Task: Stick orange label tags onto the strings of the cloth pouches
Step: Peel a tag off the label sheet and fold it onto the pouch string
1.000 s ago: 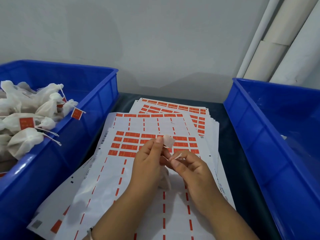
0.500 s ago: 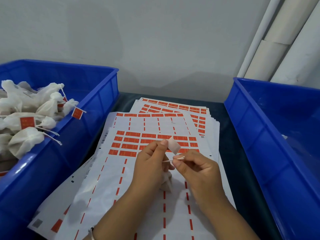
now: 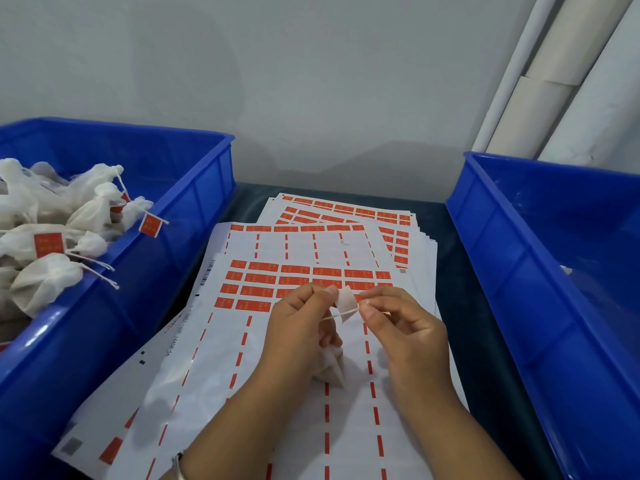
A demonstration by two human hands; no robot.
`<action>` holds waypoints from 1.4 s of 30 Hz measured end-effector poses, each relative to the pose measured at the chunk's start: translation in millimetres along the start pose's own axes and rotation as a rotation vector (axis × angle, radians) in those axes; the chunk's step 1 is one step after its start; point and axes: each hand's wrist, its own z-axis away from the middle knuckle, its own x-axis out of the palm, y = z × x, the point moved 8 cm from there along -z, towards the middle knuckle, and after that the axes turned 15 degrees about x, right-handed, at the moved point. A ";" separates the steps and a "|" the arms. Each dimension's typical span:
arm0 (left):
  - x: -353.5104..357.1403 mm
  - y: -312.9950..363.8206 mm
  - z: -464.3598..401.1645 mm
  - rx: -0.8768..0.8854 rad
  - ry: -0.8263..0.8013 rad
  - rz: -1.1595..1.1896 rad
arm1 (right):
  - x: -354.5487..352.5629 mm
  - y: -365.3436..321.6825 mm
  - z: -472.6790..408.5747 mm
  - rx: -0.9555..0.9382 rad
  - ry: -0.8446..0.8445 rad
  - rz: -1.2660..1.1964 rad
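**Label tag meets string over the sticker sheets**

The left hand pinches a label tag between thumb and forefinger, its pale back side facing the camera, while the lower fingers curl around a cloth pouch that hangs below the palm. The right hand pinches the far end of the pouch's string, which runs taut between the two hands and crosses the lower part of the tag. Both hands hover above a fanned stack of sticker sheets printed with rows of orange labels, lying on a dark table. On the left, a blue bin holds a heap of tagged pouches. On the right stands a second blue bin; its contents are mostly out of view.
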 end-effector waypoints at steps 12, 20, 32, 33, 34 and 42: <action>-0.5 -2.5 0.0 -0.021 -0.006 -0.004 | -0.2 8.2 -0.1 0.098 0.033 -0.031; 0.5 -0.8 0.0 0.001 -0.030 -0.030 | -1.1 13.4 -2.6 0.157 0.036 -0.052; 10.0 10.9 2.6 0.156 -0.208 -0.074 | -2.0 20.5 -6.0 0.231 0.023 -0.128; 10.8 12.5 3.5 0.173 -0.225 -0.082 | -2.5 21.1 -6.1 0.236 0.024 -0.132; 11.4 13.9 4.3 0.188 -0.238 -0.090 | -3.0 21.4 -6.2 0.242 0.023 -0.138; 16.8 22.3 6.8 0.306 -0.320 -0.135 | -5.2 22.8 -8.3 0.264 0.013 -0.190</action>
